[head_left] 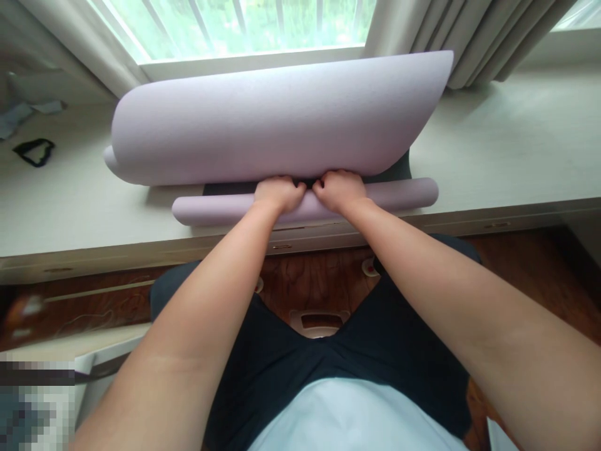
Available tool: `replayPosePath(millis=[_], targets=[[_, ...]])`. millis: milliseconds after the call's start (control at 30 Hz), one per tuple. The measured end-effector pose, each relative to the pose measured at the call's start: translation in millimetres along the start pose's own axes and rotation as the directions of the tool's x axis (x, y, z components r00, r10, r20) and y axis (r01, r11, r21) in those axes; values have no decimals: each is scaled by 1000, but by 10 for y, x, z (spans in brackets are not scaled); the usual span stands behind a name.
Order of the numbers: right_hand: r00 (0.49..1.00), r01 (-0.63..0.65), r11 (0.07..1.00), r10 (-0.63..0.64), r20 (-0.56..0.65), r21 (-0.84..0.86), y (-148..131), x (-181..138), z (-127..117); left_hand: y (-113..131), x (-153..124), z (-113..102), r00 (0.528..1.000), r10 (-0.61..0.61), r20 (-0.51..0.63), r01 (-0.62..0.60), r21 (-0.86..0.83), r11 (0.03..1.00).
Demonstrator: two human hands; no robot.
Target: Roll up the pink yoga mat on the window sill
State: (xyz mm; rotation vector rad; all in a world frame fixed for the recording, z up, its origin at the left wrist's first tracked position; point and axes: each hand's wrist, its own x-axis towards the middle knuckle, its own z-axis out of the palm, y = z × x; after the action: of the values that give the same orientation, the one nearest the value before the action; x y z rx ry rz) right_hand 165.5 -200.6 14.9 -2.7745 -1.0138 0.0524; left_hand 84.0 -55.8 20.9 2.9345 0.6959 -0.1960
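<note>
A lilac yoga mat (277, 125) with a dark grey other side lies partly rolled on the white window ledge. Its near edge forms a narrow roll (404, 193), while the wide far part curls up towards the window. My left hand (280, 193) is closed over the narrow roll, just left of its middle. Close beside it, my right hand (339, 190) also grips the roll, thumb side facing the left hand. The fingertips of both hands are hidden between the roll and the curled part.
A black strap loop (35, 152) lies at the ledge's left end, near some pale papers. Beige curtains (436, 37) flank the barred window. Drawers with handles (282, 246) run below the ledge (530, 150). Between my knees a stool's edge (322, 319) shows above the wooden floor.
</note>
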Motion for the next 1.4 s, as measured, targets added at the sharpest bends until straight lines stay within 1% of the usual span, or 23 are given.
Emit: replayPosePath(millis=[167,367,567,767,867,1000,1133,1233,1300,1400], targets=[[999,-19,1000,20,41,-13,-9,-45,-5,-6,-38,28,1000,-21,-2,21,-16,1000],[997,-31,1000,31,77,-4,-13,-2,-35,-41,42,62,1000,-4,9,5,-42,999],[999,-27,1000,28,45,-6,-15,-29,-23,-19,7,45,1000,-15,2,15,-42,999],[1000,-17,1000,17,-4,-10,-14,-143,-8,29,-140,32,996,-34,-81,33,-16,999],[1000,-15,1000,15,4,-3,-5,-126,-7,37,-151,16,999,-21,-47,20,-16,1000],[998,-21,1000,21,52,8,5,-49,-12,15,-79,17,1000,6,12,-6,-16,1000],[994,-31,999,30,109,9,5,11,-18,-26,10,51,997,2,74,-1,-23,1000],[990,-43,999,41,136,15,4,45,-29,-48,61,68,997,-2,81,6,-42,999],[987,-54,998,50,154,18,6,71,-36,-52,90,61,995,-3,95,8,-49,999],[982,-61,998,55,179,29,16,111,-41,-46,131,33,989,9,147,0,-60,998]])
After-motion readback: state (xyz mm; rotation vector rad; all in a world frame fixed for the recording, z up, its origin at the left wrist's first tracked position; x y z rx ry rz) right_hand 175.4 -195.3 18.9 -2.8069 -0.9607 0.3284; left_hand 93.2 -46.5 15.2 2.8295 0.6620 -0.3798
